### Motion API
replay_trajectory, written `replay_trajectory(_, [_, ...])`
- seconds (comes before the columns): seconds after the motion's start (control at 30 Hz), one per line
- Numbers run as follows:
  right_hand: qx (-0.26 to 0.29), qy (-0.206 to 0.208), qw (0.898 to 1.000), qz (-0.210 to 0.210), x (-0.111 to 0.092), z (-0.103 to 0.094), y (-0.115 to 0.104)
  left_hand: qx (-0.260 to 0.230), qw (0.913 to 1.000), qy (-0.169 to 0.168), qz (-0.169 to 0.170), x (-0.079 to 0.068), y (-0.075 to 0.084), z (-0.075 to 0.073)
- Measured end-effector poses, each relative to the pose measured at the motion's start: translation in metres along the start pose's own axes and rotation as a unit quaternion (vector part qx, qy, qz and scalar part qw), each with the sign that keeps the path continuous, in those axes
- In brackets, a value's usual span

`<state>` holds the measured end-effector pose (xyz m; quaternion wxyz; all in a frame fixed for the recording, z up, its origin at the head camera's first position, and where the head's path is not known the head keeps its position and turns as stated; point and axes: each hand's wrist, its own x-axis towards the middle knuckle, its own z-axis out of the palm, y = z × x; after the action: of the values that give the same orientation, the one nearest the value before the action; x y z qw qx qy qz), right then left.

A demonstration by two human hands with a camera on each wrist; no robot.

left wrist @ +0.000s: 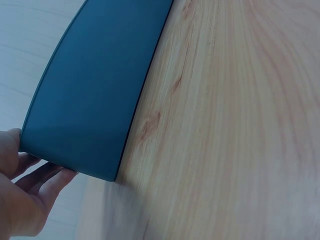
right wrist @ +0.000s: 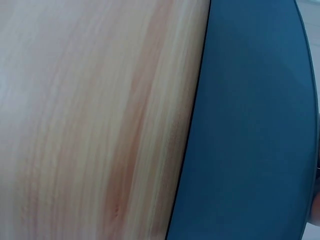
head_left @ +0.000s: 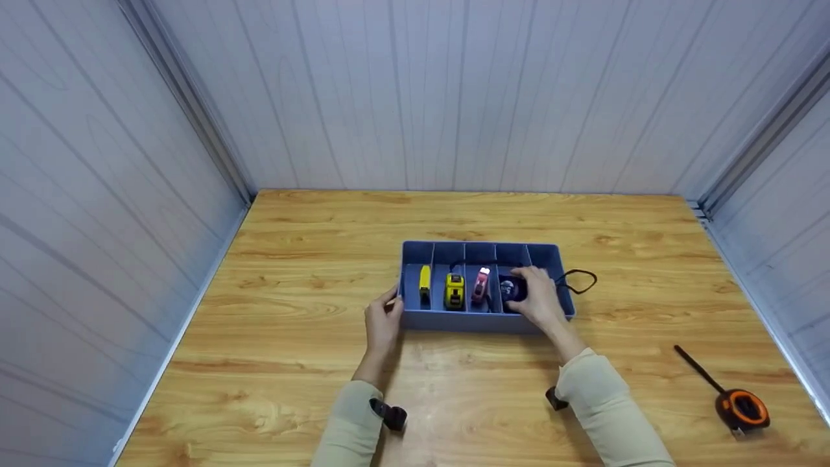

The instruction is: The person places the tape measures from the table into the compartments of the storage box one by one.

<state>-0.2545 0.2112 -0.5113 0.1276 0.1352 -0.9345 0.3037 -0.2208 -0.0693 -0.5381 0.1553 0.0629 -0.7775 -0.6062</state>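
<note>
A blue-grey divided box point(head_left: 480, 322) holds a slim yellow tape measure point(head_left: 425, 282), a yellow-and-black tape measure point(head_left: 454, 291) and a pink tape measure point(head_left: 480, 285), each in its own compartment. Thumb and fingers of my left hand point(head_left: 382, 318) grip the box's left end at the near corner; the left wrist view has this hand point(left wrist: 25, 195) against the end wall. Inside the box, toward its right, my right hand point(head_left: 541, 298) pinches a dark round tape measure point(head_left: 511, 291), partly covered by the fingers. A black cord loop point(head_left: 587, 280) sticks out past the right end.
An orange-and-black tape measure point(head_left: 744, 410) with a black strap lies at the right on the wooden table point(head_left: 292, 285). Pale panel walls point(head_left: 428, 97) enclose the back and both sides. The front wall of the box point(right wrist: 250, 120) fills much of the right wrist view.
</note>
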Motion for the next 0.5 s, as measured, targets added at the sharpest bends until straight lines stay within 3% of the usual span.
replay_trajectory(0.5, [0.038, 0.024, 0.999, -0.001, -0.004, -0.0084, -0.0075, -0.007, 0.9999, -0.003, 0.008, 0.0009, -0.001, -0.0006])
